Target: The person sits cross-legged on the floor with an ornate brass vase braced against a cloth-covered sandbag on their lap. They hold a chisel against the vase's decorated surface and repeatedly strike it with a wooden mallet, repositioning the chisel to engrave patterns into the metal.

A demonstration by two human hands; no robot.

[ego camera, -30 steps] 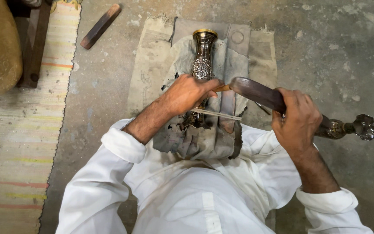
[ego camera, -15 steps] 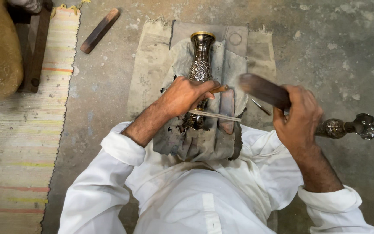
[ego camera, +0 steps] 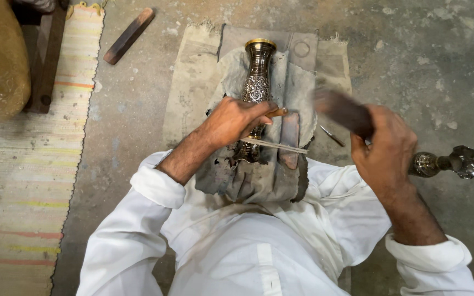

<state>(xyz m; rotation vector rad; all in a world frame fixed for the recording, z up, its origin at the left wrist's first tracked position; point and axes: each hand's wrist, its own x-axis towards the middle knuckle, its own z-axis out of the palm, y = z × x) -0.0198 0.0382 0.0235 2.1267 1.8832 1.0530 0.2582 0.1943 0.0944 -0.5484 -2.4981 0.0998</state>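
The left hand (ego camera: 236,121) is closed on a thin chisel (ego camera: 276,112), its tip against the engraved brass vase (ego camera: 257,87) lying on grey cloth (ego camera: 297,82) on the floor. The right hand (ego camera: 384,147) grips a blurred dark mallet (ego camera: 340,109), raised just right of the vase.

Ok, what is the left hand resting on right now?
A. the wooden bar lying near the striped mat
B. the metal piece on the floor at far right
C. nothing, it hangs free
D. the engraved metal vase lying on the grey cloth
D: the left hand lies over the engraved metal vase on the grey cloth, pinching a thin tool against it.
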